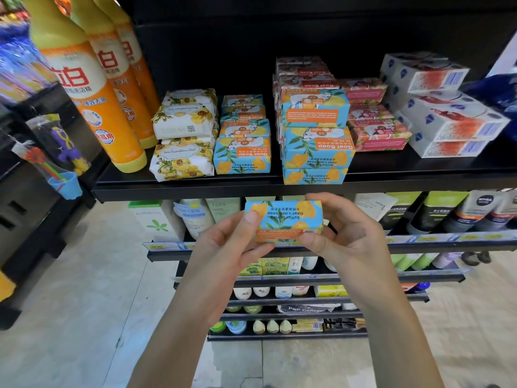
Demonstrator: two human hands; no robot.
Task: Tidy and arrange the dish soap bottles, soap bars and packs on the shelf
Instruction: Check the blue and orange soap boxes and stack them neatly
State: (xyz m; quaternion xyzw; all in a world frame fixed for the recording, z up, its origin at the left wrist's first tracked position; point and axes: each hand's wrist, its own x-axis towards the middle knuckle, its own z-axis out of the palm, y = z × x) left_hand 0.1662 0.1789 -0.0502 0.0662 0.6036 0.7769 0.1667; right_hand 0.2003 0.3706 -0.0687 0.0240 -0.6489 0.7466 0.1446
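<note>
Both hands clasp a blue-and-yellow soap box [284, 219] below the shelf [195, 189] edge.
Left hand [232, 242] pinches one end, right hand [344, 233] the other, beneath matching stacks [316, 147].

A black shelf [179, 189] ran across the view, backed by a dark panel [229, 46] deep in shadow. Beneath it stepped lower shelves [447, 243] edged with pale price strips and stocked with tubes and bottles. The floor [78, 303] was pale beige, worn in patches. At left stood a black rack [30, 225] hung with toy packets [60, 147].
</note>
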